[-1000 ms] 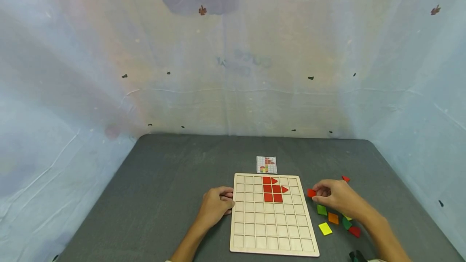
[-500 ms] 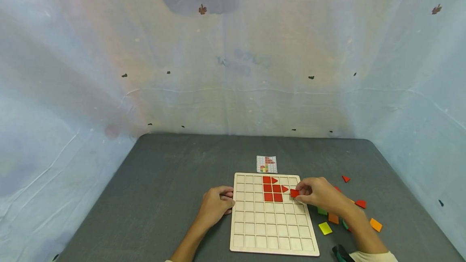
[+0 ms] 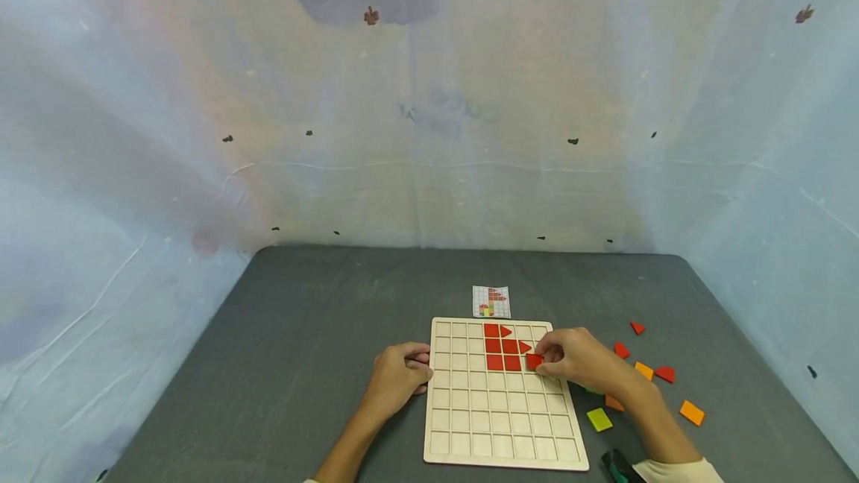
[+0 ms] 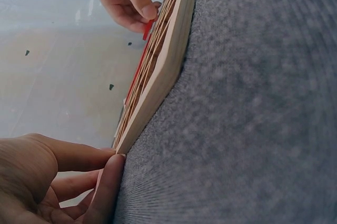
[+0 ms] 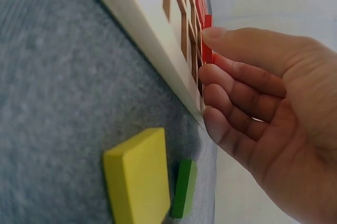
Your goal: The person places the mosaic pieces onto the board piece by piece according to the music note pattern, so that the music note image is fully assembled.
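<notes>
A wooden grid board point(image 3: 470, 423) lies on the dark grey table. Several red square and triangular tiles point(image 3: 502, 346) sit in its upper cells. My right hand point(image 3: 577, 358) pinches a red square tile point(image 3: 533, 361) between thumb and fingers, close over the cells just right of the placed red ones. In the right wrist view the red tile point(image 5: 208, 39) stands edge-on at the thumb tip. My left hand point(image 3: 399, 379) grips the board's left edge; the left wrist view shows thumb and index finger pinching the rim point(image 4: 138, 124).
Beyond the board lies a small printed card point(image 3: 491, 302) with a coloured grid pattern. Loose tiles are scattered to the right: a yellow square point(image 3: 599, 420), an orange one point(image 3: 692, 413), and red triangular or rounded pieces point(image 3: 637, 328). My right forearm covers part of that pile.
My right hand has carried the red square tile leftward from beside the board to over its grid, uncovering more loose tiles on the right. The left hand stays at the board's edge.
</notes>
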